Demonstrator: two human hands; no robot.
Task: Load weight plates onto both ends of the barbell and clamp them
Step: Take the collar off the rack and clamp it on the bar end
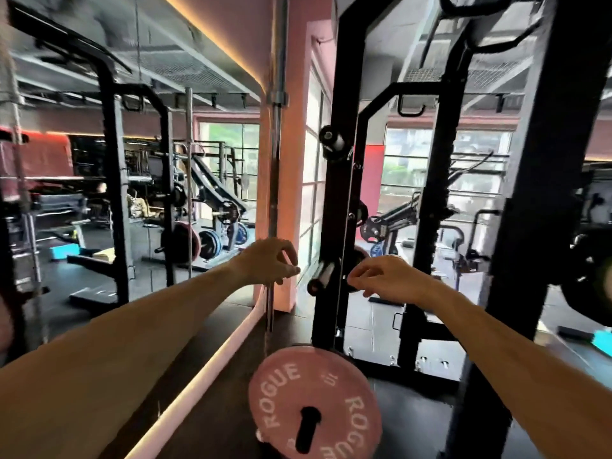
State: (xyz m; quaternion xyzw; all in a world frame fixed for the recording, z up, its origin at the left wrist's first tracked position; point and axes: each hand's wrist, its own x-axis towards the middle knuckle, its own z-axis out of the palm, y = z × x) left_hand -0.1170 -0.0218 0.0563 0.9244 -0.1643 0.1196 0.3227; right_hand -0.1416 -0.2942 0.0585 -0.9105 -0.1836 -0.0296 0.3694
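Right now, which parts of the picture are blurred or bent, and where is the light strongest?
Head view: wide-angle bends the rack post; motion blur smears the left edge; both hands, left and right, are slightly soft; the pink plate reads clearly; the windows are overexposed.

A black rack upright (334, 193) stands just ahead, collars pegged to it. A red plate (314, 402) blocks low centre. Open gap lies left.

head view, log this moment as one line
left hand: open, empty | right hand: open, empty | pink plate: on peg, untouched
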